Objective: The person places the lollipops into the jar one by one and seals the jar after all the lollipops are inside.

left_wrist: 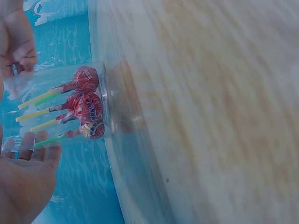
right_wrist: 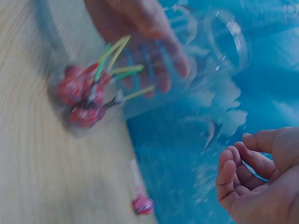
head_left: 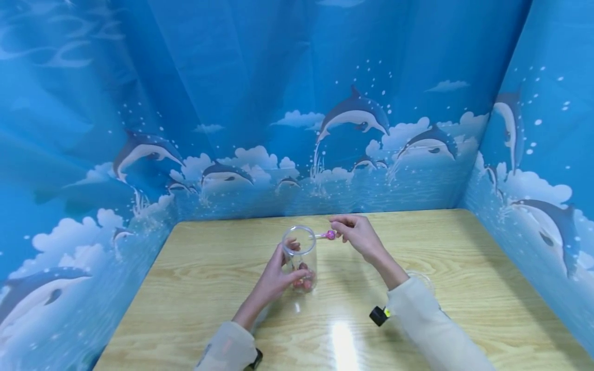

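A clear plastic jar (head_left: pixel 303 257) stands tilted in my left hand (head_left: pixel 274 275), which grips its side with the thumb in front and the fingers behind. Several red-wrapped lollipops (left_wrist: pixel 88 105) lie heads down at the jar's bottom, their yellow and green sticks (right_wrist: pixel 117 58) leaning up inside. Outside the jar, a pink lollipop (right_wrist: pixel 142 204) lies on the table, its white stick pointing toward the jar in the head view. Near its head, my right hand (head_left: pixel 355 234) hangs with loosely curled fingers; the right wrist view shows this hand (right_wrist: pixel 259 172) apart from the lollipop, holding nothing visible.
A clear round lid (head_left: pixel 421 278) lies on the wooden table (head_left: pixel 209 268), partly hidden by the right sleeve (head_left: pixel 413 304). Blue dolphin-print curtains (head_left: pixel 260 129) rise behind the table and at both sides. A black wrist camera (head_left: pixel 379 316) sticks out beside the right cuff.
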Available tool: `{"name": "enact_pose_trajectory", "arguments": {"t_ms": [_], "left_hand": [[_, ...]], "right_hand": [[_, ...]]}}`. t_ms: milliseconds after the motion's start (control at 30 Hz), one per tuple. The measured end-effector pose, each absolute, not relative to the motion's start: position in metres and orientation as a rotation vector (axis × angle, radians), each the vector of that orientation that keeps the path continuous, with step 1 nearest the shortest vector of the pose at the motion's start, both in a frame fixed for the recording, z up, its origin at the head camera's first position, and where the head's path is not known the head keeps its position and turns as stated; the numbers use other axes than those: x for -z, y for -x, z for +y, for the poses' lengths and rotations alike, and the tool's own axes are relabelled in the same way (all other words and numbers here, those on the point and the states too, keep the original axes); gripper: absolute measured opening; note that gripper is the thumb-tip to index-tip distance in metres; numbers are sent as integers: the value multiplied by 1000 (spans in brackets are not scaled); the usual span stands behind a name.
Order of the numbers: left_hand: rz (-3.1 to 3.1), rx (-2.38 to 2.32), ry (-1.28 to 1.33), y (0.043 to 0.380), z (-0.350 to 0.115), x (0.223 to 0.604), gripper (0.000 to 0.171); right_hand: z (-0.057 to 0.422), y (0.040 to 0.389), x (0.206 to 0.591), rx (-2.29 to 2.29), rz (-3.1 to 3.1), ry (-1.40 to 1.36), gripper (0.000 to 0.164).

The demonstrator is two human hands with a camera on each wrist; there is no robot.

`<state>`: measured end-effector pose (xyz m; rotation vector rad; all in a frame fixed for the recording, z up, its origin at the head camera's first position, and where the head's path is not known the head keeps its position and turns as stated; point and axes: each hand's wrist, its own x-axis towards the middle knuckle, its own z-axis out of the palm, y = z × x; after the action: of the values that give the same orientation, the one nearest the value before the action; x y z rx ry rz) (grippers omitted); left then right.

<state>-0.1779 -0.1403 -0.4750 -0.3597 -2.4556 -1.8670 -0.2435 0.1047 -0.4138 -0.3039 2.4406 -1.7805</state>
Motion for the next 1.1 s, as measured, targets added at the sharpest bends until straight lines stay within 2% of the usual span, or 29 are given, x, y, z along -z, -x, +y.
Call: {"name": "enact_pose_trajectory", "arguments": {"t_ms": [233, 600, 767, 1100], "left_hand": [[-2470, 1862, 361, 178, -140, 473, 83], [-2450, 1883, 364, 176, -142, 476, 83], [-2442, 1885, 371, 176, -141, 476, 83], [-2441, 1879, 390, 176, -141, 476, 85]], "right_hand": [[111, 257, 439, 1753, 2375, 187, 34], [111, 284, 484, 1678, 2268, 185, 29], [108, 288, 489, 1588, 2235, 263, 30], [104, 293, 488, 1532, 2280, 235, 25]]}}
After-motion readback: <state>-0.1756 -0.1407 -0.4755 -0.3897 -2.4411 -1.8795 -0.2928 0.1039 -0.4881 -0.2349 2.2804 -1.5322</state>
